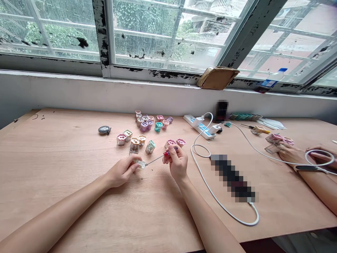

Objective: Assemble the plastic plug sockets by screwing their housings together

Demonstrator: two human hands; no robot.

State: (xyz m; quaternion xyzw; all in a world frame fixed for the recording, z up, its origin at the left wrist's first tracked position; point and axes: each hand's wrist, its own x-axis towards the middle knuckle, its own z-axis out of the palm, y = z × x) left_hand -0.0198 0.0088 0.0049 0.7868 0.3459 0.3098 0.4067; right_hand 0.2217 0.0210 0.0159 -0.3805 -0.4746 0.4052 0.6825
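Two hands pinch: the left hand a clear piece, the right hand a screwdriver seemingly touching it.

The wooden counter carried small coloured cups near frame centre, a round dark object centre-left, and a white power strip right of centre.

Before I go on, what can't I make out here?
All in the head view:
Clear piece: partly covered by the left hand.
Screwdriver: handle partly covered by the right hand; whether its tip engages anything is too small to tell.
Long dark object: masked by pixelation.
Co-worker's forearm: cut off by the right edge.
Bottle label: too small to read.
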